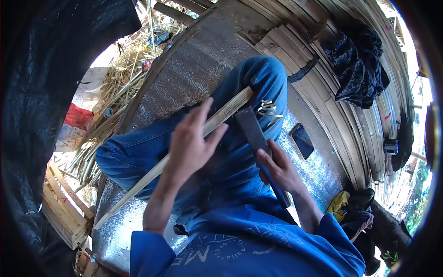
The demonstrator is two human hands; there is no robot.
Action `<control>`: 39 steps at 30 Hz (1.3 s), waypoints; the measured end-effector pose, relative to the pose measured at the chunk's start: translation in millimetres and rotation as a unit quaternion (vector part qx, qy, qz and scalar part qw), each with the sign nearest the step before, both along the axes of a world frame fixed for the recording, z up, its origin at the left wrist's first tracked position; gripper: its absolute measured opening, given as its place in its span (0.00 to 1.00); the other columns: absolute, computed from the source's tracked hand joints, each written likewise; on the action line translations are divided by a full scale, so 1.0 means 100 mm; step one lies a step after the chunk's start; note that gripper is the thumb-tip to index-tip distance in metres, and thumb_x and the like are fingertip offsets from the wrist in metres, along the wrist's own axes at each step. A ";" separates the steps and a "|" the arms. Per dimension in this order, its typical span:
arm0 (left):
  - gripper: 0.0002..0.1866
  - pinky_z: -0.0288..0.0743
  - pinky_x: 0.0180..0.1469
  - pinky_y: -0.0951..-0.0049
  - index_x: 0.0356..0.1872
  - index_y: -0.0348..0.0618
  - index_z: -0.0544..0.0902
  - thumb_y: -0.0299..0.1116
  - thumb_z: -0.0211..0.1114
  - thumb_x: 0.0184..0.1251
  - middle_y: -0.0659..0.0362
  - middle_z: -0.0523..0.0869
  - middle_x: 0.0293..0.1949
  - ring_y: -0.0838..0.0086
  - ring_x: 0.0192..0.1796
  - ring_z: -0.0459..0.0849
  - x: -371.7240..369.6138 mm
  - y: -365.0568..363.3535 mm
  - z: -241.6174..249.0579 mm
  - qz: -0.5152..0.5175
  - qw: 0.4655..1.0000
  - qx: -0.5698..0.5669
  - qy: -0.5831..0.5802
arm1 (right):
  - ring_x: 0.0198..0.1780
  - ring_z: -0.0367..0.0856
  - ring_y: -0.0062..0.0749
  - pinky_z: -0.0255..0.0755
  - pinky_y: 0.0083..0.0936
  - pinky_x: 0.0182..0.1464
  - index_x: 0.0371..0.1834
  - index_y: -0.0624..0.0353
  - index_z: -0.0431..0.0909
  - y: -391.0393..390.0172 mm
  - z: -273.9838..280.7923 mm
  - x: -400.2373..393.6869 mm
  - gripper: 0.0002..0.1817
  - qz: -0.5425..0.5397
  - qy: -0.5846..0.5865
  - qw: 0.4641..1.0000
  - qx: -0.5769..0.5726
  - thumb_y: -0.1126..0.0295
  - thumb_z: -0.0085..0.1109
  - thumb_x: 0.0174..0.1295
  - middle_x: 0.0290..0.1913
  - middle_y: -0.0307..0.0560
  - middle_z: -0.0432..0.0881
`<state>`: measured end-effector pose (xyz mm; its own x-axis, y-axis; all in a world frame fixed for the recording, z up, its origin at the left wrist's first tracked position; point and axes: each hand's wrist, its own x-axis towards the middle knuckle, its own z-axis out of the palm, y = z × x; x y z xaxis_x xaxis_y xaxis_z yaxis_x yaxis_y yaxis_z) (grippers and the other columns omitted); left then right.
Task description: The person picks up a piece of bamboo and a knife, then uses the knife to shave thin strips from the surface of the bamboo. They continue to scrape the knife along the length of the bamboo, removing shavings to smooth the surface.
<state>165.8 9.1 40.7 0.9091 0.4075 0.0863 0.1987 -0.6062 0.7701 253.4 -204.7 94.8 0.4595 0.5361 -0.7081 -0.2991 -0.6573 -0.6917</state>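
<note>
My right hand [278, 170] is wrapped round the handle of a broad-bladed knife [250, 128], whose dark blade points up and away from me. Across my lap slants a long, pale bamboo strip [143, 183], running from the lower left to its far end at my raised knee. My left hand [190, 143] is over the strip's middle, fingers stretched out and thumb apart, and it hides part of the strip. The blade's tip lies close beside the strip's far part. A curled shaving [267, 109] rests on my jeans near the knee.
A phone [302, 141] lies on the shiny floor sheet [203, 51] right of my knee. Stacked bamboo slats [332, 99] line the right side, with a dark patterned cloth [357, 67] on them. Cut wood pieces [64, 203] and straw [127, 69] are at the left.
</note>
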 end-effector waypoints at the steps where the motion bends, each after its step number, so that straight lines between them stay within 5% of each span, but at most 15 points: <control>1: 0.24 0.79 0.49 0.60 0.60 0.40 0.74 0.46 0.60 0.71 0.44 0.85 0.47 0.50 0.48 0.85 0.05 -0.10 -0.07 0.005 1.000 0.018 -0.006 | 0.23 0.78 0.21 0.71 0.22 0.26 0.47 0.62 0.68 0.03 -0.01 0.02 0.21 -0.052 -0.004 0.998 0.025 0.51 0.48 0.74 0.25 0.42 0.76; 4: 0.19 0.79 0.42 0.66 0.52 0.37 0.78 0.43 0.61 0.72 0.46 0.86 0.38 0.55 0.40 0.88 0.06 -0.11 -0.11 -0.003 0.997 -0.052 0.059 | 0.22 0.76 0.21 0.69 0.21 0.24 0.46 0.61 0.68 0.07 -0.05 0.10 0.19 -0.077 -0.044 0.994 0.059 0.53 0.44 0.76 0.25 0.42 0.76; 8: 0.19 0.76 0.34 0.60 0.46 0.36 0.78 0.45 0.57 0.74 0.46 0.85 0.28 0.52 0.33 0.87 0.06 0.03 -0.05 -0.035 0.988 -0.147 0.035 | 0.20 0.75 0.21 0.69 0.21 0.23 0.46 0.60 0.68 0.15 -0.11 0.22 0.18 -0.102 -0.083 0.988 0.075 0.53 0.42 0.77 0.24 0.41 0.76; 12: 0.19 0.75 0.32 0.63 0.46 0.35 0.79 0.45 0.57 0.74 0.47 0.84 0.24 0.55 0.29 0.87 0.06 0.04 -0.06 -0.064 0.978 -0.190 0.057 | 0.20 0.77 0.24 0.70 0.23 0.23 0.44 0.60 0.68 0.21 -0.18 0.28 0.19 -0.083 -0.114 0.989 0.051 0.52 0.42 0.76 0.23 0.43 0.76; 14: 0.17 0.70 0.28 0.71 0.46 0.34 0.79 0.41 0.60 0.73 0.52 0.81 0.22 0.72 0.24 0.82 0.04 0.01 -0.06 -0.068 0.972 -0.218 0.062 | 0.20 0.77 0.25 0.70 0.23 0.23 0.43 0.60 0.68 0.22 -0.18 0.28 0.20 -0.077 -0.122 0.989 0.033 0.52 0.42 0.76 0.22 0.43 0.76; 21: 0.18 0.69 0.25 0.71 0.45 0.32 0.79 0.42 0.60 0.73 0.52 0.79 0.19 0.74 0.22 0.81 0.00 -0.08 -0.10 -0.102 0.958 -0.262 0.055 | 0.21 0.81 0.33 0.72 0.31 0.25 0.41 0.63 0.69 0.23 -0.22 0.20 0.20 -0.059 -0.161 0.985 -0.023 0.53 0.44 0.75 0.20 0.48 0.78; 27: 0.18 0.69 0.24 0.69 0.45 0.33 0.79 0.42 0.58 0.74 0.50 0.79 0.18 0.68 0.20 0.82 0.01 -0.10 -0.08 -0.094 0.967 -0.222 0.080 | 0.26 0.85 0.49 0.73 0.40 0.28 0.40 0.63 0.68 0.31 -0.25 0.04 0.18 -0.040 -0.214 0.973 -0.070 0.56 0.47 0.74 0.21 0.56 0.81; 29: 0.18 0.78 0.30 0.57 0.45 0.33 0.78 0.42 0.56 0.74 0.43 0.85 0.25 0.50 0.30 0.87 0.02 -0.08 -0.03 -0.116 0.961 -0.219 0.119 | 0.25 0.84 0.51 0.73 0.41 0.27 0.40 0.63 0.68 0.30 -0.24 0.04 0.17 -0.027 -0.204 0.976 -0.077 0.57 0.48 0.74 0.21 0.56 0.81; 33: 0.18 0.79 0.30 0.57 0.45 0.32 0.78 0.42 0.57 0.74 0.43 0.85 0.25 0.49 0.31 0.87 -0.02 -0.13 -0.13 -0.110 0.969 -0.203 0.092 | 0.25 0.83 0.56 0.71 0.45 0.27 0.40 0.61 0.68 0.36 -0.19 0.02 0.15 -0.077 -0.236 0.965 -0.089 0.59 0.48 0.73 0.20 0.58 0.80; 39: 0.18 0.77 0.31 0.59 0.45 0.33 0.79 0.42 0.58 0.73 0.42 0.84 0.27 0.48 0.32 0.86 -0.03 -0.17 -0.20 -0.087 0.981 -0.168 0.046 | 0.25 0.82 0.60 0.68 0.48 0.26 0.41 0.60 0.67 0.31 -0.18 0.01 0.14 -0.010 -0.242 0.966 -0.094 0.59 0.49 0.73 0.19 0.62 0.78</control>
